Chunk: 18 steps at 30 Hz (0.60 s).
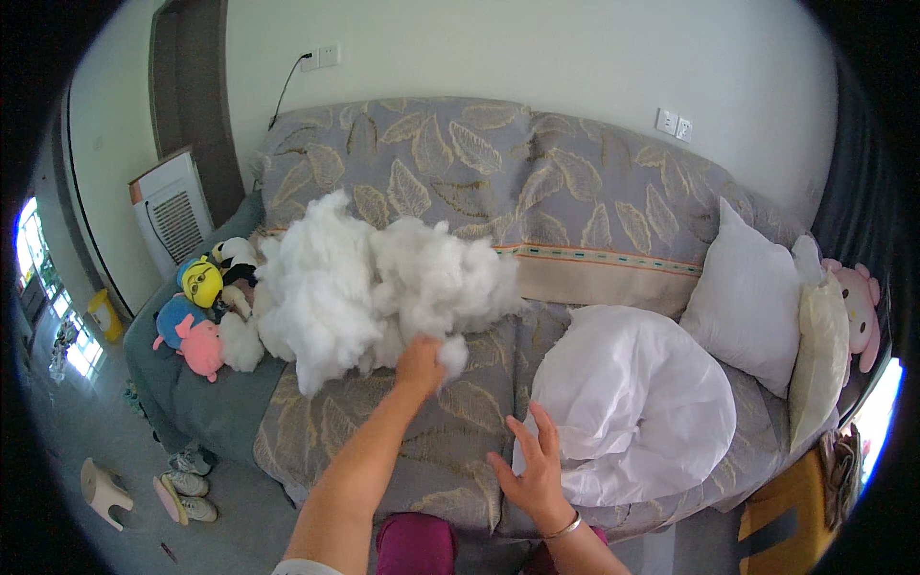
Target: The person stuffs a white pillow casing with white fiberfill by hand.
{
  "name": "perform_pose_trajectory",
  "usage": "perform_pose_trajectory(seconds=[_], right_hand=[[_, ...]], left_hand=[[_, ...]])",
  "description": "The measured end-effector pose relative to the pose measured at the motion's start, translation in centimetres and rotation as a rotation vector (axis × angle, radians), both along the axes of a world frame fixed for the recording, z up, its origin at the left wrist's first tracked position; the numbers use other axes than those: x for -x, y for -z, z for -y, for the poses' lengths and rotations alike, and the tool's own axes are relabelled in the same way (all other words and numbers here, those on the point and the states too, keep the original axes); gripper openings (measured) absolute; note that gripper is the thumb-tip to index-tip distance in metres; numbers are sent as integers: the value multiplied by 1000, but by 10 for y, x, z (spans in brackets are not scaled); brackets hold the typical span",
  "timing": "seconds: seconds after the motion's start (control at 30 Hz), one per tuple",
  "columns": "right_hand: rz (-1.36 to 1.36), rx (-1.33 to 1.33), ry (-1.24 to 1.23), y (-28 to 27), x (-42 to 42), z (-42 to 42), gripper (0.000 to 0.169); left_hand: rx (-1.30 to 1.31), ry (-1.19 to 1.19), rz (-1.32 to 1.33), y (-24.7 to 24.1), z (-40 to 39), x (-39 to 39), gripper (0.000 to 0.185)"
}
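Note:
My left hand [419, 365] is closed around a small tuft of white fiberfill [453, 356], at the front edge of a large loose pile. That fiberfill pile [320, 287] spreads over the left half of the sofa seat in fluffy clumps. My right hand [533, 467], with a bangle on the wrist, has its fingers spread and grips nothing. It is beside the left edge of a white fabric cushion casing [640, 410], which lies rounded and wrinkled on the right seat. Whether the fingertips touch the casing I cannot tell.
A leaf-patterned cover drapes the sofa [460, 154]. A white pillow [747, 295] and a cream cushion [821, 352] lean at the right end, near a pink plush toy [855, 309]. Plush toys [201, 345] crowd the left armrest. Shoes [190, 496] and a stool [104, 492] stand on the floor.

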State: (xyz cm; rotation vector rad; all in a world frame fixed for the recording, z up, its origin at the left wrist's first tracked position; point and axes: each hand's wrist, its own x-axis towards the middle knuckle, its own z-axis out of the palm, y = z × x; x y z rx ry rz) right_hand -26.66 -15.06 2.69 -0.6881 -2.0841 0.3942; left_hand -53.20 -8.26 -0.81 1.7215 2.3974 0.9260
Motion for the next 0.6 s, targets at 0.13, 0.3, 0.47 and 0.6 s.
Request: perform_pose_trajectory(seconds=[0.13,0.3,0.47,0.6], right_hand=[[-73,181,-6,-3,20,-22,62],[-109,171,115,-19,69,-48,77],[144,269,-8,-1,99,-55,82],[39,862,-332,62,120,-44,66]], left_hand=[[-196,208,191,25,84,-42,26],[-416,-6,437,47,136,-43,21],[-597,-180,752,56,137,-32,26],[-392,-54,539,46,132,-56,29]])
